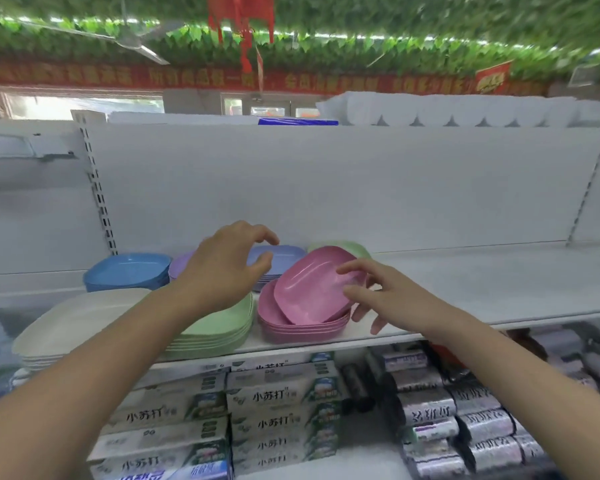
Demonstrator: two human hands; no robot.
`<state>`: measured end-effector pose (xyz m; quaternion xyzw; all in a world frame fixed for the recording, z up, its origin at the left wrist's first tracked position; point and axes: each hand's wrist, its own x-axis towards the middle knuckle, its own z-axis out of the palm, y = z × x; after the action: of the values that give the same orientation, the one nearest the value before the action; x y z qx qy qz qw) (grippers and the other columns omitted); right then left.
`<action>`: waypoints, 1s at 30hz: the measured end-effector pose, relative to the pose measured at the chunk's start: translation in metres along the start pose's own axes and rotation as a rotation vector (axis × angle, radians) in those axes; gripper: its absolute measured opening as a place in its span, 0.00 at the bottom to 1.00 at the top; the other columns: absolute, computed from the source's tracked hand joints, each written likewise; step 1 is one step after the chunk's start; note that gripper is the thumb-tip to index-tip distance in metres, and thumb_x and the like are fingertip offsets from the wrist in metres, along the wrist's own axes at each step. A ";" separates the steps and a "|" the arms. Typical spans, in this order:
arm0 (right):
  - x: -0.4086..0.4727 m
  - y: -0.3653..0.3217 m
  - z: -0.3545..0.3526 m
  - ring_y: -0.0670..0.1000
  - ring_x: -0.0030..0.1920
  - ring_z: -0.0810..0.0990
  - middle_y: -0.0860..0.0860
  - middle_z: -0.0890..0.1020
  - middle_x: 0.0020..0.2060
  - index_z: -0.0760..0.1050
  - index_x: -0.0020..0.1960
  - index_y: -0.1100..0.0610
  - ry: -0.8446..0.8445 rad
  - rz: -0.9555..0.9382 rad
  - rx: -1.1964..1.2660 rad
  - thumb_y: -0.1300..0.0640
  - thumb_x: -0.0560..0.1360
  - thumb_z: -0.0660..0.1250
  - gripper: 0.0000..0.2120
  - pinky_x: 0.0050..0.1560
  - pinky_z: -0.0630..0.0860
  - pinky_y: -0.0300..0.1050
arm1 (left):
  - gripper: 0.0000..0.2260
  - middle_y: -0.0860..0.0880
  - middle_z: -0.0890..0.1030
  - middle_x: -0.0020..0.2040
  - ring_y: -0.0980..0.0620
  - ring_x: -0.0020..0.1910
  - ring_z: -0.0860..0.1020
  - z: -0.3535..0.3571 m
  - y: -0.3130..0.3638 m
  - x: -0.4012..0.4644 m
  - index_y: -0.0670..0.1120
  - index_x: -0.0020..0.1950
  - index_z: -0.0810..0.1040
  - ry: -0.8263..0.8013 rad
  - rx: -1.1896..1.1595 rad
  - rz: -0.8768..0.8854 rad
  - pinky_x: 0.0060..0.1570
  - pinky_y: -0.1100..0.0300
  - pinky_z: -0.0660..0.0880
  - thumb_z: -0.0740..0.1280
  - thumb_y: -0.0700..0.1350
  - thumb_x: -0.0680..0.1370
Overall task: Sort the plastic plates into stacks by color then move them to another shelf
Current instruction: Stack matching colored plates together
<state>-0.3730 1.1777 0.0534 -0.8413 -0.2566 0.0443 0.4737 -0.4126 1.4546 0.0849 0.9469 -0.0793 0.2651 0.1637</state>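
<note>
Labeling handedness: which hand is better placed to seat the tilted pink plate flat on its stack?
Right, probably. The right hand already has its fingers at the tilted pink plate leaning on the pink stack. The left hand hovers over the lavender-blue plates, holding nothing.

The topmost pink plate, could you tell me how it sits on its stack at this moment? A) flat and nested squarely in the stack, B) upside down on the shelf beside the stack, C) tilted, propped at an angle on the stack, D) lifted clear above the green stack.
C: the top pink plate leans at an angle on the pink stack, its far edge raised, with the right hand at its rim.
</note>
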 end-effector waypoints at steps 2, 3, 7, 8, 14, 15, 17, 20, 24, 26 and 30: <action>-0.008 -0.005 0.007 0.54 0.45 0.86 0.55 0.78 0.53 0.73 0.68 0.45 0.025 0.043 -0.061 0.51 0.82 0.66 0.15 0.43 0.86 0.54 | 0.10 0.55 0.77 0.58 0.51 0.58 0.75 -0.002 -0.006 -0.005 0.59 0.61 0.77 -0.016 -0.027 0.041 0.60 0.46 0.73 0.64 0.51 0.81; -0.011 -0.008 0.010 0.54 0.45 0.86 0.54 0.78 0.54 0.71 0.69 0.44 0.038 0.066 -0.099 0.49 0.82 0.65 0.16 0.43 0.86 0.54 | 0.10 0.55 0.77 0.58 0.52 0.59 0.75 -0.004 -0.010 -0.009 0.59 0.61 0.77 -0.022 -0.046 0.054 0.60 0.47 0.72 0.64 0.51 0.81; -0.019 -0.020 0.028 0.55 0.45 0.86 0.50 0.77 0.55 0.62 0.77 0.43 0.097 0.149 -0.191 0.45 0.82 0.64 0.24 0.42 0.85 0.54 | 0.09 0.57 0.76 0.55 0.55 0.57 0.75 -0.013 -0.030 -0.028 0.60 0.60 0.78 -0.055 -0.103 0.085 0.58 0.49 0.74 0.64 0.52 0.81; -0.020 -0.022 0.033 0.55 0.45 0.86 0.49 0.78 0.55 0.59 0.78 0.42 0.109 0.166 -0.196 0.45 0.83 0.64 0.27 0.43 0.85 0.54 | 0.08 0.57 0.76 0.54 0.56 0.55 0.75 -0.015 -0.036 -0.031 0.60 0.59 0.78 -0.049 -0.109 0.090 0.57 0.49 0.74 0.64 0.52 0.81; -0.023 -0.038 0.056 0.57 0.41 0.86 0.52 0.83 0.51 0.53 0.79 0.39 0.148 0.223 -0.213 0.50 0.82 0.64 0.31 0.41 0.85 0.53 | 0.08 0.57 0.77 0.53 0.55 0.55 0.76 -0.022 -0.056 -0.047 0.60 0.58 0.78 -0.064 -0.152 0.138 0.59 0.48 0.74 0.65 0.52 0.79; -0.022 -0.040 0.058 0.56 0.39 0.86 0.53 0.83 0.52 0.54 0.79 0.40 0.156 0.226 -0.228 0.50 0.81 0.65 0.31 0.39 0.84 0.51 | 0.09 0.56 0.78 0.55 0.55 0.56 0.76 -0.022 -0.057 -0.050 0.59 0.59 0.78 -0.081 -0.159 0.146 0.60 0.48 0.74 0.65 0.52 0.79; -0.021 -0.044 0.063 0.53 0.37 0.84 0.54 0.82 0.52 0.59 0.77 0.46 0.158 0.235 -0.247 0.50 0.81 0.66 0.28 0.39 0.84 0.49 | 0.13 0.56 0.78 0.58 0.54 0.58 0.76 -0.021 -0.056 -0.054 0.59 0.60 0.78 -0.112 -0.164 0.152 0.62 0.47 0.73 0.62 0.57 0.77; -0.020 -0.047 0.068 0.49 0.34 0.82 0.53 0.82 0.52 0.65 0.74 0.49 0.136 0.238 -0.273 0.50 0.81 0.66 0.23 0.35 0.80 0.43 | 0.21 0.57 0.78 0.58 0.53 0.60 0.76 -0.017 -0.054 -0.056 0.62 0.60 0.76 -0.145 -0.172 0.165 0.63 0.45 0.72 0.54 0.63 0.73; -0.019 -0.047 0.067 0.47 0.37 0.81 0.52 0.83 0.52 0.67 0.74 0.50 0.117 0.251 -0.366 0.47 0.82 0.64 0.21 0.33 0.73 0.36 | 0.17 0.58 0.78 0.58 0.53 0.61 0.75 -0.008 -0.046 -0.060 0.60 0.61 0.76 -0.170 -0.163 0.186 0.61 0.47 0.72 0.56 0.60 0.76; -0.020 -0.046 0.069 0.45 0.41 0.80 0.50 0.82 0.55 0.68 0.74 0.50 0.101 0.234 -0.411 0.46 0.82 0.63 0.21 0.37 0.74 0.35 | 0.13 0.56 0.77 0.58 0.53 0.61 0.74 -0.003 -0.042 -0.062 0.59 0.62 0.77 -0.172 -0.148 0.204 0.62 0.47 0.71 0.60 0.54 0.79; -0.019 -0.038 0.069 0.53 0.62 0.78 0.51 0.76 0.67 0.63 0.79 0.50 0.172 0.226 -0.615 0.37 0.80 0.62 0.31 0.63 0.77 0.53 | 0.12 0.56 0.76 0.58 0.53 0.60 0.73 0.004 -0.033 -0.062 0.58 0.63 0.76 -0.176 -0.101 0.235 0.62 0.49 0.70 0.62 0.53 0.81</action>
<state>-0.4262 1.2386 0.0437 -0.9686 -0.1222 -0.0542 0.2096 -0.4553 1.4876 0.0397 0.9413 -0.2168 0.1942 0.1713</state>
